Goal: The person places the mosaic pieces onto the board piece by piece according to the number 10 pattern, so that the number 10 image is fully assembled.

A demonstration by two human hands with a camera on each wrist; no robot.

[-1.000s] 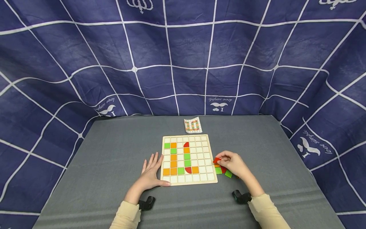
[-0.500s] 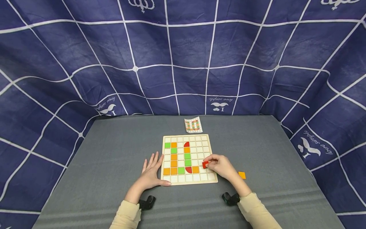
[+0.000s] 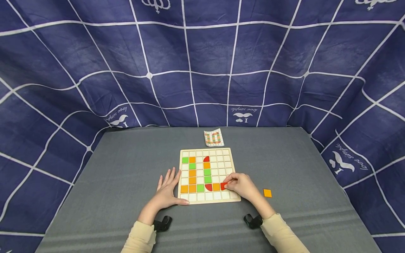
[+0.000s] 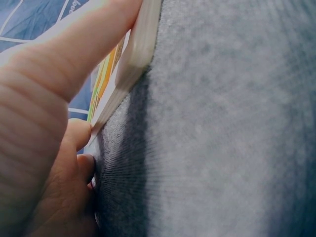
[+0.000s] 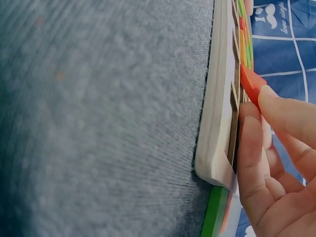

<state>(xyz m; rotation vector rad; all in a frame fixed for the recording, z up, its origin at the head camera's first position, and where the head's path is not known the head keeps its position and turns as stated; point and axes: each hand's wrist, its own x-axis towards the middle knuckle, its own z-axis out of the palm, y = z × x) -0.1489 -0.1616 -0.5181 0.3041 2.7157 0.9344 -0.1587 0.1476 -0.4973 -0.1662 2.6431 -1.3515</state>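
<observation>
We have the red tile [image 3: 223,186] pinched in our right grip [image 3: 243,185], tilted over the board [image 3: 214,172], just right of an orange tile [image 3: 216,187]; our left grip [image 3: 167,194], spread apart, touches the board's left edge on the tabletop [image 3: 142,158].

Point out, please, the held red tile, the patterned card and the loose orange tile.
Held red tile [image 5: 253,86], right wrist view: exposed face.
Patterned card [image 3: 213,137], head view: its printed face.
Loose orange tile [image 3: 267,193], head view: its top.
</observation>
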